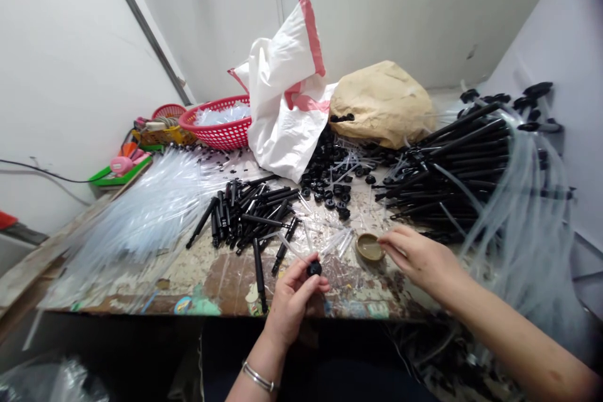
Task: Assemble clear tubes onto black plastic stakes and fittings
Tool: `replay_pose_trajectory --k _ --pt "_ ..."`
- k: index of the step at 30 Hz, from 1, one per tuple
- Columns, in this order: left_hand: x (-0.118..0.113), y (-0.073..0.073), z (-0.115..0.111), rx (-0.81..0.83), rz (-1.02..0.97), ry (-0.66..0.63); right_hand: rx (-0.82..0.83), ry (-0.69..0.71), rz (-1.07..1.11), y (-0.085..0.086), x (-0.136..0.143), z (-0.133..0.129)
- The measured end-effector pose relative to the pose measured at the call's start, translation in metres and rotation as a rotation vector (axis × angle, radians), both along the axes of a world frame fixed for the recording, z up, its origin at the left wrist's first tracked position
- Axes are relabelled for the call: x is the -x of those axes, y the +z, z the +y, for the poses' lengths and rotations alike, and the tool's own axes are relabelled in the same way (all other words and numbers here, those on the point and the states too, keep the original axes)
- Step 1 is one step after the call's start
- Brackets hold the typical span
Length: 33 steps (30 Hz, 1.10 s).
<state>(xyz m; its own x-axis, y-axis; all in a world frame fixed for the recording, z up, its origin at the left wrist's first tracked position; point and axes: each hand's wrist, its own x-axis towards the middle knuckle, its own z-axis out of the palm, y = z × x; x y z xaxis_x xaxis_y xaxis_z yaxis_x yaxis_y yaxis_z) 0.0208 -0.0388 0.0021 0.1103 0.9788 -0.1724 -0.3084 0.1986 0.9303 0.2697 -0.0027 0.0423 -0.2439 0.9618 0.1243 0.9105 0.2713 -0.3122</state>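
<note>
Near the table's front edge, my left hand point(294, 298) pinches a small round black cap point(314, 268) between thumb and fingers. To its right, my right hand point(419, 260) has its fingertips pressed together at the right rim of a small round dish point(369, 247); whatever they hold, if anything, is too small to make out. Short clear tubes point(342, 242) lie between the dish and my left hand. Behind them are loose black caps point(342, 201). A pile of short black tubes point(249, 213) lies to the left, with one black tube point(259, 273) closest to my left hand.
Long clear tubes point(146, 213) cover the table's left side. A red basket point(217, 132), a white sack point(287, 94) and a brown paper bag point(384, 100) stand at the back. Long black tubes point(452, 169) with clear hoses point(522, 220) are heaped at the right.
</note>
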Motion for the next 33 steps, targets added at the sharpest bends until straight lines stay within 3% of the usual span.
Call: replay_pose_trajectory --k 3,7,13,16,23,33 --pt "-0.003 -0.002 -0.001 0.026 -0.024 0.006 0.055 0.000 0.217 0.004 0.002 -0.004" --pt "-0.006 -0.007 -0.002 0.052 0.061 0.023 0.259 0.005 0.433 0.008 0.016 -0.016" --pt "-0.005 -0.008 -0.002 -0.187 0.170 0.130 0.436 0.023 0.665 0.004 0.043 -0.032" --pt "-0.004 -0.006 -0.001 -0.095 0.065 0.115 0.473 -0.001 0.710 0.006 0.053 -0.035" --pt "-0.001 -0.003 0.001 0.108 -0.259 0.193 0.349 0.090 0.651 0.011 0.071 -0.033" --pt "0.003 -0.002 0.001 0.180 -0.370 0.175 0.194 0.187 0.607 0.004 0.082 -0.027"
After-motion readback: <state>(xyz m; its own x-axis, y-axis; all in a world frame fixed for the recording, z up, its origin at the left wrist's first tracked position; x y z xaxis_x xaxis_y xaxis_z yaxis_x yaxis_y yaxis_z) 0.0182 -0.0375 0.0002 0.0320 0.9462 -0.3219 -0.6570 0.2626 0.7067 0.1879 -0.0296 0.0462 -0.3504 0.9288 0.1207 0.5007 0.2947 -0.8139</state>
